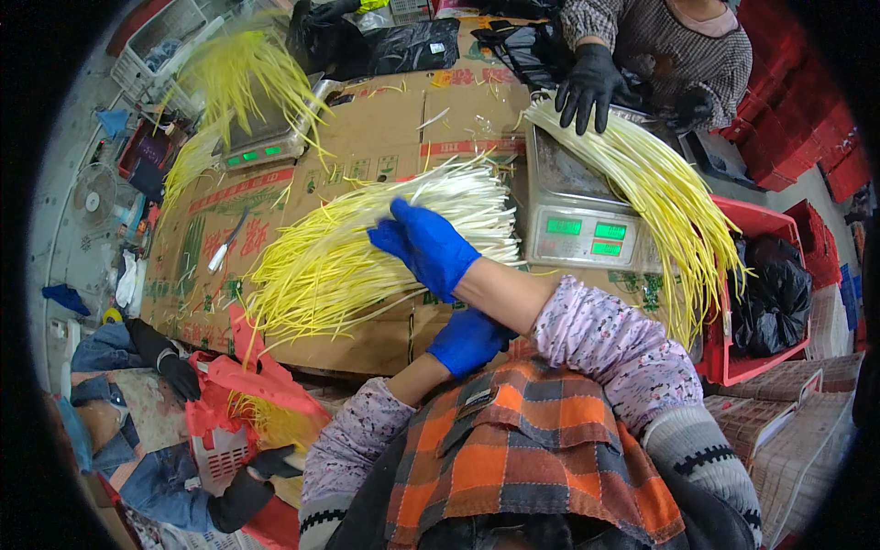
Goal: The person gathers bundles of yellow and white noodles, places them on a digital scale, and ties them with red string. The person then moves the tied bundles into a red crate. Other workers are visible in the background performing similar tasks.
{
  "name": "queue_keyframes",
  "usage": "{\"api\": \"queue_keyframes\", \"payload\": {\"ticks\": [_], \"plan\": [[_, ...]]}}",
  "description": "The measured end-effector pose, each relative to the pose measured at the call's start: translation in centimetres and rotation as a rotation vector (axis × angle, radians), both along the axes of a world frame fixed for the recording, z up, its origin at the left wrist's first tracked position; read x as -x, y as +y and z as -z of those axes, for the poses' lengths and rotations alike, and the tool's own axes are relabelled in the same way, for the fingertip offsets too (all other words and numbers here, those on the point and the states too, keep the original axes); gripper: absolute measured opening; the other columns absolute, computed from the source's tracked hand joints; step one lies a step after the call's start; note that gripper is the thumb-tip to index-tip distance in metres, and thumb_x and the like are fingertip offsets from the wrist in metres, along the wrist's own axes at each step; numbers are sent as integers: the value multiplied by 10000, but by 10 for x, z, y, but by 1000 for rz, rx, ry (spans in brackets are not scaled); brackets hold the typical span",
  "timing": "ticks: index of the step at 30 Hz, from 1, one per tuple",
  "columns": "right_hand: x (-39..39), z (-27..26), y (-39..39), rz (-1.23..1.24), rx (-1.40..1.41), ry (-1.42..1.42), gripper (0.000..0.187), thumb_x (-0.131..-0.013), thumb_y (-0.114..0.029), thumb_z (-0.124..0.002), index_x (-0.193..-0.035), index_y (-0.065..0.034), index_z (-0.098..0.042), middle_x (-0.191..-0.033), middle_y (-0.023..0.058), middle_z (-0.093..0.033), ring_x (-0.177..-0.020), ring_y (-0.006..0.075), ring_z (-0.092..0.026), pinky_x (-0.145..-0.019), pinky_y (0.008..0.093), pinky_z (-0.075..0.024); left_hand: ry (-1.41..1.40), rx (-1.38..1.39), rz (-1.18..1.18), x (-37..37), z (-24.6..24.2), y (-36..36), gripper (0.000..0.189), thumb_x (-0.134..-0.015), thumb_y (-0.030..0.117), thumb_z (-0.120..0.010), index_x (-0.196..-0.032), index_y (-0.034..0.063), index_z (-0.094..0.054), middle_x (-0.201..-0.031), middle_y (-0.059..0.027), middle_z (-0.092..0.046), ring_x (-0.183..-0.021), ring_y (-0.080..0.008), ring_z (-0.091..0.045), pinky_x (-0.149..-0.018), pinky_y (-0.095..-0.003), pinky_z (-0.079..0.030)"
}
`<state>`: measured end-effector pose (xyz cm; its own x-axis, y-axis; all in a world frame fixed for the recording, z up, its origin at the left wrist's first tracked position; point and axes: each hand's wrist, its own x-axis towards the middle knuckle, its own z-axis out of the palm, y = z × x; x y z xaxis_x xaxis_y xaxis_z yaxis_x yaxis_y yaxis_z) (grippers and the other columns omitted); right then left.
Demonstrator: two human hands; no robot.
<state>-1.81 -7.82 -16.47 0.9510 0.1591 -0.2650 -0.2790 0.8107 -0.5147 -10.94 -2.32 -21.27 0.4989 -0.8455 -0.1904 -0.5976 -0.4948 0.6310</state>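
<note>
A large pile of blanched yellow chives (330, 254) lies on the cardboard-covered table before me, white stem ends to the right and yellow tips to the left. Over its middle is my right hand (430, 251) in a blue glove, fingers bent and slightly blurred; whether strands are gripped is unclear. My left hand (467, 344), also blue-gloved, sits low at the table's front edge by my checked apron (522, 440). The right forearm crosses above it, and its fingers are hidden. A small knife (218, 257) with a white handle lies left of the pile.
A co-worker's black-gloved hand (588, 86) presses chives (646, 172) on a digital scale (584, 234). Another scale (265, 155) stands far left near a blurred bunch (251, 75). Lower left, a co-worker handles a red plastic bag (254, 378). A red crate (718, 344) stands right.
</note>
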Motion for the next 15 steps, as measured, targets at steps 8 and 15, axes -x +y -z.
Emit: {"api": "queue_keyframes", "payload": {"ticks": [8,15], "plan": [[58,-10,-167,-200,391,-349,378,-1022,-287,-491,-1236,11,-581,-1159,143,-672,-1013,212,-653,-905,328,-509,39,466,-242,-11,-31,1,265,-852,242,-749,-1042,64,-698,-1172,-145,-669,-1061,-282,-632,-909,-363,-494],[174,7,-228,143,1281,84,295,-992,-277,-573,-1065,-12,-679,-989,58,-713,-877,128,-630,-815,279,-484,-58,665,-426,-39,-54,12,218,-880,95,-713,-1091,46,-688,-1096,-104,-681,-995,-211,-646,-861,-319,-503]]}}
